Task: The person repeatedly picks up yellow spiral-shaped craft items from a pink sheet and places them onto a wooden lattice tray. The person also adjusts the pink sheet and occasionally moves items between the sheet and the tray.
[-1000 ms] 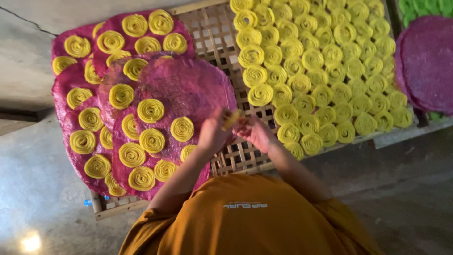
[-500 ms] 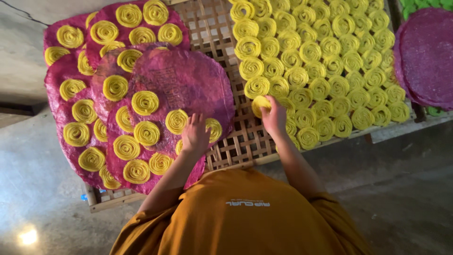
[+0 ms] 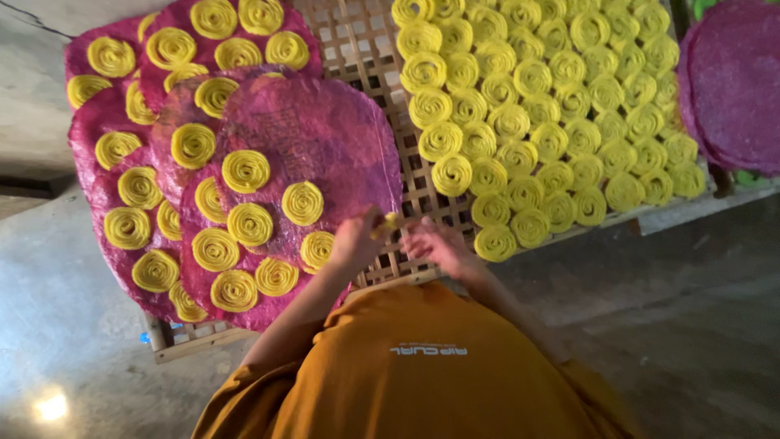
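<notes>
My left hand (image 3: 353,241) is closed on a yellow spiral of dough (image 3: 385,224), lifted just off the edge of the top pink round sheet (image 3: 325,138). My right hand (image 3: 435,244) hovers close beside that spiral with its fingers apart, above the bamboo lattice rack (image 3: 410,191). Several more yellow spirals (image 3: 246,171) lie on the overlapping pink sheets to the left. To the right, many yellow spirals (image 3: 536,106) sit in tight rows straight on the rack.
Another stack of pink round sheets (image 3: 735,89) rests at the right end of the rack, with something green beneath it. The rack's wooden frame (image 3: 191,348) stands over a grey concrete floor (image 3: 691,325). My orange shirt (image 3: 422,374) fills the bottom.
My left hand has lifted a spiral off the pink sheet and come right. My right hand has left the rows of spirals and drawn back toward my left hand.
</notes>
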